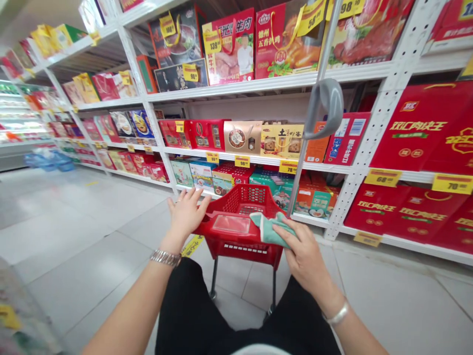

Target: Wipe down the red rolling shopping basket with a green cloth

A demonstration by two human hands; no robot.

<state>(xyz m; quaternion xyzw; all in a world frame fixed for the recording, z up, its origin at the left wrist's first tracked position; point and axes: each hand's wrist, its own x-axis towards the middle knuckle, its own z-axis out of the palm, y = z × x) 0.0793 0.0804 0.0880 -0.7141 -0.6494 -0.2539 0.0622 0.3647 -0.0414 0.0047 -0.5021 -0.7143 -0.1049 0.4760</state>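
A red plastic shopping basket [242, 199] on thin metal legs stands on the floor right in front of me, its grey pull handle [325, 111] rising up to the right. My left hand [186, 214] rests on the basket's near left rim, fingers spread and holding nothing. My right hand [305, 254] presses a teal-green cloth [268, 228] flat against the basket's near right rim, fingers laid over the cloth. A silver watch sits on my left wrist and a bracelet on my right.
White shelving [258, 86] filled with red and gold gift boxes and yellow price tags runs along the right and far side. Grey tiled floor [74, 231] stretches to the left. Blue baskets [50, 160] stand far left.
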